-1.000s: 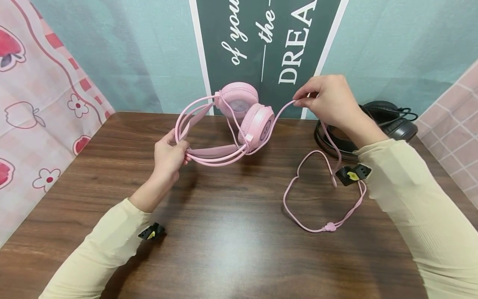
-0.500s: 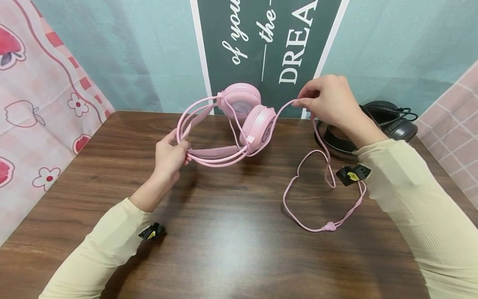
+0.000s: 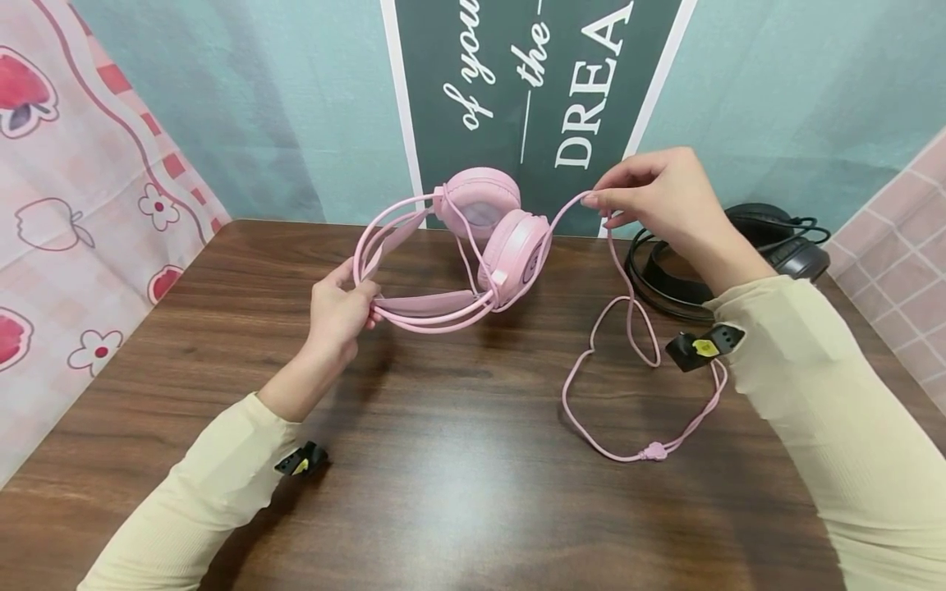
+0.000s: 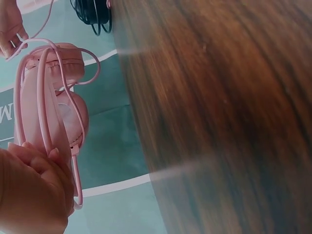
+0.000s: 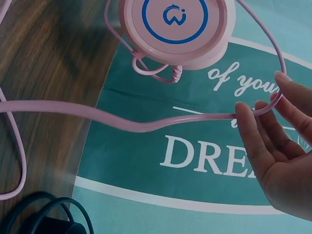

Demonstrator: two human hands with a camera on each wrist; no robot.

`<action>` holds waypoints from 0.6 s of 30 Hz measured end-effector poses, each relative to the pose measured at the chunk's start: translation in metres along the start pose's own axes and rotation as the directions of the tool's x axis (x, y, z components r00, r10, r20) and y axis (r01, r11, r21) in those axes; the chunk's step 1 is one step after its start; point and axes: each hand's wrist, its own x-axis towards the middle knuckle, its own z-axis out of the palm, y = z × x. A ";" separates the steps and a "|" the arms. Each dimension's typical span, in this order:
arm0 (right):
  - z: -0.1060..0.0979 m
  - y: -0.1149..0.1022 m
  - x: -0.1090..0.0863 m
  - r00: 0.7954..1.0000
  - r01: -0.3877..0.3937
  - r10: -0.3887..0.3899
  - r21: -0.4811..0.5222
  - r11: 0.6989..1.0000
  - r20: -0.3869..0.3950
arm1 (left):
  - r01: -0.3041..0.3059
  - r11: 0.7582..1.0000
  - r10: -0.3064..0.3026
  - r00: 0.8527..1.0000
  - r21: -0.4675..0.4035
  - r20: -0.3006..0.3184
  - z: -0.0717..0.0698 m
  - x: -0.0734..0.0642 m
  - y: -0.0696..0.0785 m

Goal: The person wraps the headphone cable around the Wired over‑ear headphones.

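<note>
My left hand (image 3: pixel 340 310) grips the headband of a pair of pink headphones (image 3: pixel 436 322), holding them up over the table's back part. Their two round earcups (image 3: pixel 480 201) point to the right, and strands of pink cable run across and around them. In the right wrist view the outer earcup (image 5: pixel 174 17) carries a blue ring and logo. Right of the earcups, my right hand (image 3: pixel 661 193) pinches the pink cable (image 5: pixel 195 118) between thumb and fingers. From there the cable drops to the tabletop and lies in a loose loop with a small pink slider (image 3: pixel 654 451).
Black headphones (image 3: pixel 794 254) with their own cable lie at the table's back right, partly behind my right forearm. A dark green panel with white lettering (image 3: pixel 532 98) hangs at the back. Pink patterned cloth (image 3: pixel 96 246) borders the brown wooden table (image 3: pixel 443 460) on the left.
My right hand has shifted slightly along the cable, and the hanging cable strand has swung left. The pink headphones have moved a little right in view, still gripped by my left hand.
</note>
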 end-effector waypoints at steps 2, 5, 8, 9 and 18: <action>-0.002 -0.001 0.000 1.000 -0.006 0.006 0.001 1.000 0.004 | -0.001 1.000 0.001 1.000 0.002 0.005 0.002 -0.001 0.001; -0.003 -0.003 0.001 1.000 0.002 -0.001 -0.042 0.999 0.016 | -0.004 1.000 0.004 1.000 0.007 0.017 0.003 -0.002 0.002; -0.002 -0.006 0.002 0.999 0.028 -0.026 -0.091 0.995 0.031 | -0.005 1.000 0.004 1.000 0.020 0.030 0.004 -0.003 0.003; -0.001 -0.006 0.002 0.999 0.039 -0.036 -0.094 0.995 0.037 | -0.005 1.000 0.004 0.999 0.029 0.033 0.005 -0.003 0.004; 0.008 -0.009 0.004 0.995 0.071 -0.073 0.030 0.997 0.063 | -0.026 0.995 0.023 0.999 0.097 0.034 0.010 -0.003 0.003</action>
